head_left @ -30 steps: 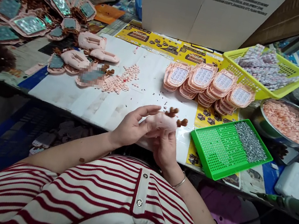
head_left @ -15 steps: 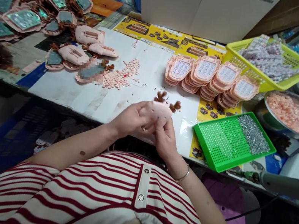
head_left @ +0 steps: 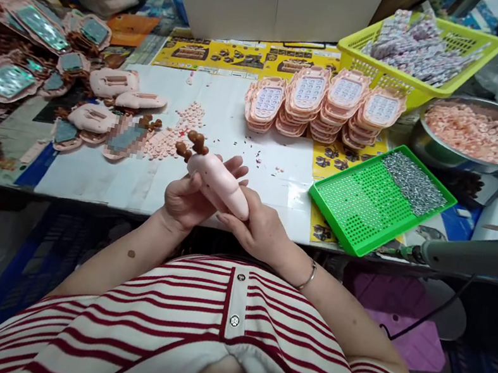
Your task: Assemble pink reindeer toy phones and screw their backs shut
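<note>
Between my hands, above the front of the white work surface, is a pale pink toy phone shell [head_left: 218, 181] with brown antlers on its far left end. My left hand [head_left: 186, 201] cradles it from beneath, thumb on its near side and fingertips showing past the far side. My right hand [head_left: 266, 225] grips the plain end at the lower right. The shell is tilted, its smooth back and edge toward me; its other face is hidden. Small pink pieces [head_left: 176, 132] lie scattered just beyond my left hand. Beside them are similar pink shells [head_left: 92, 118].
Stacked pink keypad panels [head_left: 308, 94] stand at the back centre. To the right are a green perforated tray [head_left: 344, 219] with screws, a yellow basket [head_left: 393, 77] of printed parts and a metal bowl [head_left: 429, 151] of pink pieces. A power screwdriver [head_left: 468, 254] lies at the right edge.
The pink toy phone shell has swung from roughly level to slanting, its antlers now at the upper left. My left hand has opened out under it; my right has moved to its lower end.
</note>
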Demonstrator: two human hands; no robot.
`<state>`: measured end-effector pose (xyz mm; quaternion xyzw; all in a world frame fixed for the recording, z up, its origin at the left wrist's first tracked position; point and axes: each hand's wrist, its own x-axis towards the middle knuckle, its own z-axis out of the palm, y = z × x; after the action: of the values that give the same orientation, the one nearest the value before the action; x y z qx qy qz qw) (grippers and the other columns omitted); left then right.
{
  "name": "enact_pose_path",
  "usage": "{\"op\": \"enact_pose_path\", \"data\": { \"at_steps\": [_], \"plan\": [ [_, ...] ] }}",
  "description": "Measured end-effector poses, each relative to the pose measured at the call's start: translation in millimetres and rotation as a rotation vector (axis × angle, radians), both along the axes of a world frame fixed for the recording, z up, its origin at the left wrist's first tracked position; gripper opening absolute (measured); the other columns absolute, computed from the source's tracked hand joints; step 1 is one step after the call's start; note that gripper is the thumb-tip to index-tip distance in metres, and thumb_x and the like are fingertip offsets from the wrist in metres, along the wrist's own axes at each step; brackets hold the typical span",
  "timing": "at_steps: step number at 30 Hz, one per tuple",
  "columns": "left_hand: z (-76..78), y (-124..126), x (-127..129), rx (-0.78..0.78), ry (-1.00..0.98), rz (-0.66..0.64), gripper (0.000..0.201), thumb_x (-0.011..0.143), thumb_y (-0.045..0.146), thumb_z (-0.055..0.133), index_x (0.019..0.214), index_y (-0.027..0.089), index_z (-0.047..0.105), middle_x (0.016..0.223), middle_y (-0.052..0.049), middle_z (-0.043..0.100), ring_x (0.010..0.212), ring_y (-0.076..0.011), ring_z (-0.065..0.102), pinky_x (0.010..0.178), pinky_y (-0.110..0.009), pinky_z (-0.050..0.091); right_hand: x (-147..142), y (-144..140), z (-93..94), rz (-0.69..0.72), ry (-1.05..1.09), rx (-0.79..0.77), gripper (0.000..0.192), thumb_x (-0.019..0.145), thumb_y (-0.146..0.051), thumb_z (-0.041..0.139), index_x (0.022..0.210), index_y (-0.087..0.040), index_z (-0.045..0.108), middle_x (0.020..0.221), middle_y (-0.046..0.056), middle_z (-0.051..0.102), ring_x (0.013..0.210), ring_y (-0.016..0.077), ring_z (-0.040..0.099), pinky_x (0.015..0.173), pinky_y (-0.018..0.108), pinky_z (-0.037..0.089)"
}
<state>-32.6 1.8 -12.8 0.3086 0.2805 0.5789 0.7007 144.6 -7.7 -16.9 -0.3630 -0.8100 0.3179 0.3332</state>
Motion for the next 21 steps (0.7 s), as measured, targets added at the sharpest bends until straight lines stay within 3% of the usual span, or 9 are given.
{"op": "enact_pose_path", "data": {
  "at_steps": [4,9,13,15,17,19,21],
  "plan": [
    [-1.8,-1.6,11.0,-0.048,0.016,-0.077,0.037,0.062,0.039,0.092,0.096,0.031,0.080,0.133,-0.005,0.071,0.142,-0.0359,0.050,0.108,-0.050,0.051,19.8,-1.4,4.1,-0.072,-0.021,0.020,0.054,0.095,-0.052,0.058,0.135,-0.016,0.052,0.114,0.016,0.074,0.096,0.0279,0.072,0.082,0.041,0.057],
    [13.1,0.5,38.9,-0.059,-0.041,-0.007,0.031,0.079,0.045,0.081,0.105,0.028,0.078,0.138,-0.004,0.069,0.145,-0.0328,0.048,0.110,-0.046,0.051,26.2,-3.3,-5.0,-0.070,0.387,-0.424,0.059,0.080,-0.053,0.076,0.124,-0.017,0.061,0.119,0.011,0.073,0.103,0.0238,0.070,0.086,0.036,0.058],
    [19.3,4.3,53.7,-0.149,0.008,0.038,0.030,0.087,0.039,0.073,0.108,0.018,0.077,0.130,-0.010,0.072,0.141,-0.0336,0.052,0.112,-0.047,0.050,22.9,-4.8,-15.4,-0.092,0.553,-0.623,0.044,0.079,-0.057,0.076,0.097,-0.017,0.070,0.095,0.005,0.076,0.086,0.0185,0.068,0.080,0.032,0.057],
    [18.9,3.6,55.0,-0.176,0.023,0.051,0.029,0.087,0.037,0.074,0.109,0.017,0.076,0.129,-0.010,0.073,0.137,-0.0333,0.056,0.112,-0.047,0.050,25.8,-5.6,-15.4,-0.127,0.497,-0.610,0.042,0.083,-0.057,0.073,0.088,-0.016,0.070,0.086,0.003,0.074,0.077,0.0160,0.066,0.073,0.029,0.055],
    [18.9,1.6,52.5,-0.192,0.038,0.060,0.026,0.087,0.036,0.074,0.108,0.020,0.076,0.124,-0.007,0.075,0.128,-0.0305,0.063,0.107,-0.044,0.053,36.7,-8.1,-8.4,-0.095,0.294,-0.514,0.040,0.084,-0.055,0.072,0.089,-0.015,0.071,0.084,0.004,0.074,0.075,0.0164,0.066,0.070,0.029,0.053],
    [19.7,-0.3,48.9,-0.210,0.057,0.055,0.022,0.087,0.035,0.075,0.106,0.025,0.077,0.116,-0.003,0.078,0.113,-0.0256,0.071,0.099,-0.038,0.058,56.8,-15.1,6.3,-0.049,0.031,-0.336,0.035,0.085,-0.049,0.074,0.099,-0.017,0.074,0.087,0.005,0.077,0.077,0.0188,0.070,0.071,0.031,0.053],
    [20.2,-1.5,48.0,-0.256,0.093,0.015,0.020,0.085,0.034,0.078,0.103,0.026,0.077,0.109,-0.002,0.079,0.098,-0.0226,0.074,0.091,-0.035,0.061,83.9,-27.0,25.8,-0.119,-0.089,-0.096,0.029,0.088,-0.040,0.074,0.110,-0.022,0.075,0.090,0.006,0.079,0.079,0.0205,0.072,0.074,0.034,0.055]
  ]
}}
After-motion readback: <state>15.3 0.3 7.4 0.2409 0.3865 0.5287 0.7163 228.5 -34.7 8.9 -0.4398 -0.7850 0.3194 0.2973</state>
